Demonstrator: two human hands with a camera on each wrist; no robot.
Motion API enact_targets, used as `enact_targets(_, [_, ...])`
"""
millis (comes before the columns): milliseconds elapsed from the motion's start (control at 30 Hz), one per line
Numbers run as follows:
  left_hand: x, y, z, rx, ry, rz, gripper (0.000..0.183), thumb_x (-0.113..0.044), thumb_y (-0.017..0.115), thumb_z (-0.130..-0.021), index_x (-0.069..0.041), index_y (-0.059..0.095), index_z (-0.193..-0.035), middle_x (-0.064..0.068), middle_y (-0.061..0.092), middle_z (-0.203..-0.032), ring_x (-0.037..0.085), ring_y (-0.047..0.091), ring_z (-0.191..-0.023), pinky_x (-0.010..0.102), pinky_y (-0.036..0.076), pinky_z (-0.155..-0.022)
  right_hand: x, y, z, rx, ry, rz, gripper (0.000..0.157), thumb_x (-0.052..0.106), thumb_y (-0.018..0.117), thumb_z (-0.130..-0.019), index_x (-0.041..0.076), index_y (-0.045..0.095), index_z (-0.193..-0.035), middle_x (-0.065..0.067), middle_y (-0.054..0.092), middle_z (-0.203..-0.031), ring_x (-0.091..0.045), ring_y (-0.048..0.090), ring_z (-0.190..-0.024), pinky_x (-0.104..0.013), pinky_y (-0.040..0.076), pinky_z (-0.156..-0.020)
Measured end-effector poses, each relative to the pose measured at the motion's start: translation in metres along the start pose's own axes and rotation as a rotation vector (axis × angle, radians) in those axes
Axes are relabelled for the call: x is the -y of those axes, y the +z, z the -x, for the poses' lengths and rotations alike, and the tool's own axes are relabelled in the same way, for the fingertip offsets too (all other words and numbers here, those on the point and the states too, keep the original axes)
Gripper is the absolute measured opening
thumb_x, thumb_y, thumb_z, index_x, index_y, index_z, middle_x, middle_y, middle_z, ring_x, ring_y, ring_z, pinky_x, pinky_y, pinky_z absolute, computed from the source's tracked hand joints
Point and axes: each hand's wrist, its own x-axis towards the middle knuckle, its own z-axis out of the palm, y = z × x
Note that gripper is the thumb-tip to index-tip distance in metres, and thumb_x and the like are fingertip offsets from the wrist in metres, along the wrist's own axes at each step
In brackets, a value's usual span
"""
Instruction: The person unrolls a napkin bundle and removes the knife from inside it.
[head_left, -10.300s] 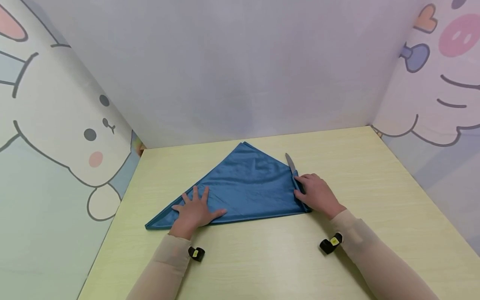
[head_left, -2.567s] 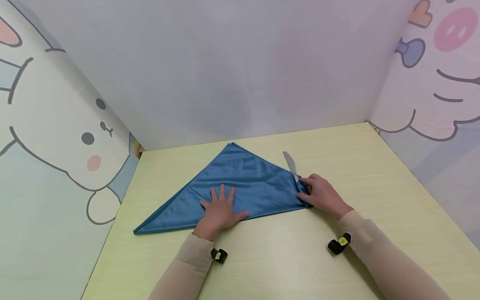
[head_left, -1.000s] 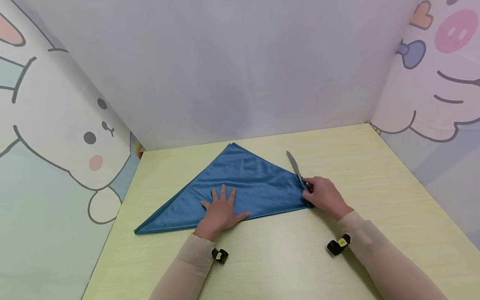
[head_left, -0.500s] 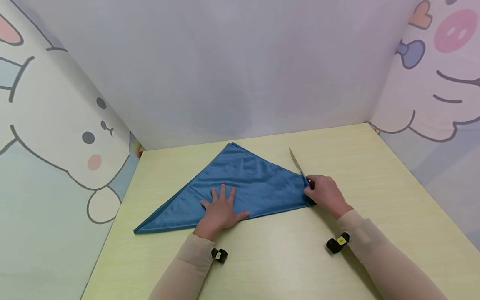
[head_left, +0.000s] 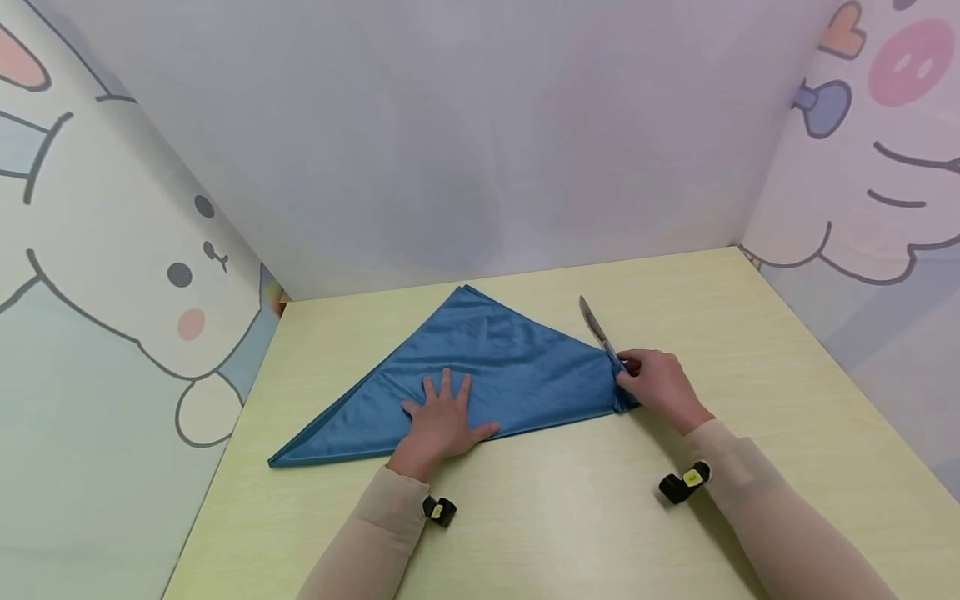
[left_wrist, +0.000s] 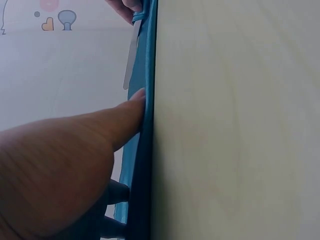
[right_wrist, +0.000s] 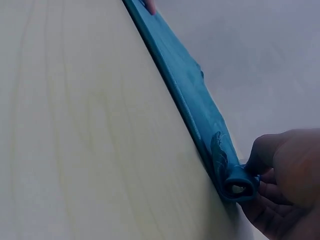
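A shiny blue cloth lies on the table folded into a broad triangle, with its right end rolled. Out of that roll, toward the back, sticks the grey blade of a table knife; its handle is hidden in the cloth. My right hand pinches the roll between thumb and fingers. In the right wrist view the rolled end looks like a small tube with something pale inside. My left hand presses flat on the cloth with its fingers spread, the thumb along the near edge.
The pale wooden table reaches toward me in front of the cloth. A plain light wall stands along its back edge. Panels with cartoon animals flank both sides.
Since ten seconds ago, my left hand has shifted right along the cloth. Over the last second, my right hand, the roll and the knife have moved slightly right, and the blade has turned.
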Motion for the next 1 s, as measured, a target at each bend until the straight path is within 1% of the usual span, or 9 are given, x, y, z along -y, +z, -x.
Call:
enact_targets(200, [0.001, 0.002, -0.001, -0.001, -0.001, -0.011, 0.102, -0.084, 0.039, -0.079, -0.024, 0.012, -0.156, 0.015, 0.004, -0.16, 0.048, 0.005, -0.142, 0.078, 0.019, -0.094, -0.009, -0.001, -0.001, 0.038, 0.031, -0.049, 0.035, 0.013, 0.063, -0.088, -0.001, 0.065, -0.12, -0.012, 0.069, -0.096, -0.024, 0.063, -0.084, -0.039, 0.051, -0.072])
enact_targets(400, [0.001, 0.001, 0.0, -0.005, -0.002, -0.001, 0.102, -0.084, 0.04, -0.079, -0.024, 0.013, -0.156, 0.016, 0.005, -0.16, 0.048, 0.005, -0.142, 0.078, 0.019, -0.094, -0.017, -0.004, -0.001, 0.054, 0.014, -0.105, 0.032, 0.012, 0.064, -0.089, 0.001, 0.066, -0.119, -0.01, 0.069, -0.093, -0.023, 0.063, -0.084, -0.035, 0.049, -0.07])
enact_targets(667, [0.001, 0.0, 0.001, -0.005, -0.003, -0.002, 0.101, -0.083, 0.04, -0.079, -0.023, 0.013, -0.156, 0.016, 0.005, -0.16, 0.047, 0.005, -0.142, 0.078, 0.019, -0.094, -0.019, -0.005, -0.001, 0.067, 0.02, -0.134, 0.031, 0.015, 0.066, -0.09, 0.002, 0.067, -0.118, -0.008, 0.069, -0.093, -0.021, 0.062, -0.083, -0.035, 0.049, -0.072])
enact_targets(1000, [0.002, 0.0, 0.001, -0.01, 0.001, 0.001, 0.101, -0.083, 0.04, -0.079, -0.023, 0.014, -0.156, 0.016, 0.005, -0.16, 0.048, 0.006, -0.142, 0.078, 0.019, -0.094, -0.022, -0.003, 0.0, 0.07, 0.03, -0.129, 0.031, 0.018, 0.068, -0.091, 0.003, 0.067, -0.117, -0.005, 0.066, -0.09, -0.021, 0.057, -0.081, -0.035, 0.047, -0.073])
